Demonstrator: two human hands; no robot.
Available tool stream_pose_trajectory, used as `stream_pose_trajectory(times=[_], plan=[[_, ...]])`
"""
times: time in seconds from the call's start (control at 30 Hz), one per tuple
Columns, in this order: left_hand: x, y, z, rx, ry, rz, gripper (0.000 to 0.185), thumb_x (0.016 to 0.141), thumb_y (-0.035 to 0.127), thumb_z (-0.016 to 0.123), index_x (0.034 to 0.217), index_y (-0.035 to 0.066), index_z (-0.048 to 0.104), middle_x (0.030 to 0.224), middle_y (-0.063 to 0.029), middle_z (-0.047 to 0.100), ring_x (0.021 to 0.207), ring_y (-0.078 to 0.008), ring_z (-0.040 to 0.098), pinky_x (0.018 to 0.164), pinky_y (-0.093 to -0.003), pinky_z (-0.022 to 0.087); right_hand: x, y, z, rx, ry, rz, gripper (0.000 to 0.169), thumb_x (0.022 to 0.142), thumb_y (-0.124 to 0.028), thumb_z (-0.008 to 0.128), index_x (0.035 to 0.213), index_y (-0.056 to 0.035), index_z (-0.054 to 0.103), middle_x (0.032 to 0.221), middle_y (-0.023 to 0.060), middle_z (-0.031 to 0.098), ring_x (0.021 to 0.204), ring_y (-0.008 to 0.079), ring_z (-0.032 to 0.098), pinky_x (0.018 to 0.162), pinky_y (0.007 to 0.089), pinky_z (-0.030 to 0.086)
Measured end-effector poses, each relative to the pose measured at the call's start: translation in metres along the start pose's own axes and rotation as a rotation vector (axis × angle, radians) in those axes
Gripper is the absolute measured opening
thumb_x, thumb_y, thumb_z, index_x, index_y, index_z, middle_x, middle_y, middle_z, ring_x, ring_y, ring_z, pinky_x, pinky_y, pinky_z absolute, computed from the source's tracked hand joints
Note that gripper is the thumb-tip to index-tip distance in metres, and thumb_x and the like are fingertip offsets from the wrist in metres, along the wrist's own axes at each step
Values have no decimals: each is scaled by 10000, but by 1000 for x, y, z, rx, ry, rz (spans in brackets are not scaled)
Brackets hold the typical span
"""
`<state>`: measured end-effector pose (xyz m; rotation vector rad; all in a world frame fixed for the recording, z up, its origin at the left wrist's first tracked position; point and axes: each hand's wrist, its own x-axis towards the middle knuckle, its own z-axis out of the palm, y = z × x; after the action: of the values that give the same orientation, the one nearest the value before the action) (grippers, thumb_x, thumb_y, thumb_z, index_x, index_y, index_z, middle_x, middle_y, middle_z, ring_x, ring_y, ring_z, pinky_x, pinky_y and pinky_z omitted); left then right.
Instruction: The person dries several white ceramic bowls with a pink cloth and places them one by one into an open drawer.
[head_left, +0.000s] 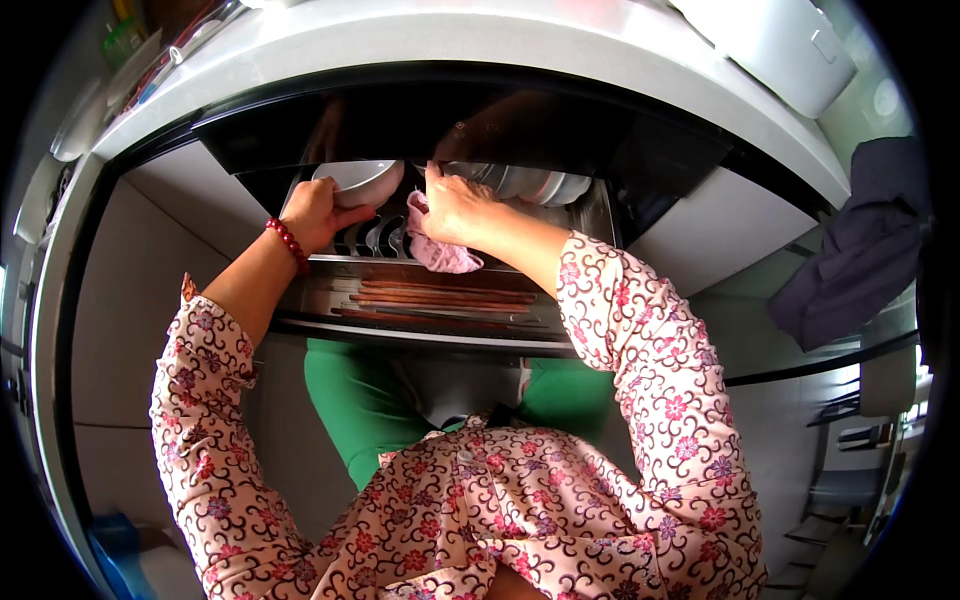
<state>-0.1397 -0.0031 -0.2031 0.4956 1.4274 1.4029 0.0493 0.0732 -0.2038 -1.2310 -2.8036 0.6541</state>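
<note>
My left hand (319, 217), with a red bead bracelet on its wrist, grips the rim of a white bowl (364, 181) at the left of the pulled-out drawer. A pink cloth (442, 253) hangs from under my right hand (454, 206), which is closed on it, the fingertips reaching toward the black front panel. Stacked bowls (559, 187) stand to the right, partly hidden by that panel. Below the bowl is a dark rack with curved dividers (382, 236). Wooden chopsticks (442, 298) lie in the drawer's near compartment.
A black glossy panel (480, 124) overhangs the drawer's back, beneath a white countertop (525, 41). A white appliance (780, 52) stands on the counter at the upper right. Dark cloth (847, 240) hangs at the right. The metal drawer edge crosses in front of my knees.
</note>
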Motion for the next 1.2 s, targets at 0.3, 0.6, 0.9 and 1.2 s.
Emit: stream_pose_trajectory(times=[0.3, 0.6, 0.9, 1.2], plan=[[4, -4, 10, -27, 39, 7, 415, 890, 78, 285, 1211, -183, 303, 1134, -300, 497, 873, -367, 632, 792, -382, 558, -4, 3, 27, -249, 72, -183, 765, 759, -139, 616, 1377, 35, 199, 1040, 270, 561, 911, 349, 621, 774, 445, 503], [17, -14, 24, -25, -14, -13, 369, 913, 98, 267, 1144, -163, 389, 1085, -281, 530, 856, -342, 630, 758, -360, 576, -9, 11, 26, -96, -2, -285, 620, 770, -108, 578, 1344, -148, 348, 978, 232, 577, 913, 372, 595, 780, 448, 492], [38, -25, 34, 40, -82, -207, 304, 899, 69, 332, 1056, -168, 440, 997, -292, 565, 829, -368, 627, 769, -409, 560, -30, 37, 18, -23, 57, -306, 173, 785, -117, 546, 923, -66, 636, 924, 202, 617, 903, 348, 613, 766, 429, 499], [79, -32, 36, 142, 39, -265, 316, 914, 70, 326, 1158, -27, 501, 1074, -210, 584, 815, -324, 643, 674, -365, 585, -11, 56, 19, 253, 7, -65, 513, 692, -215, 612, 1137, 32, 548, 1028, 241, 614, 965, 328, 603, 867, 363, 465]])
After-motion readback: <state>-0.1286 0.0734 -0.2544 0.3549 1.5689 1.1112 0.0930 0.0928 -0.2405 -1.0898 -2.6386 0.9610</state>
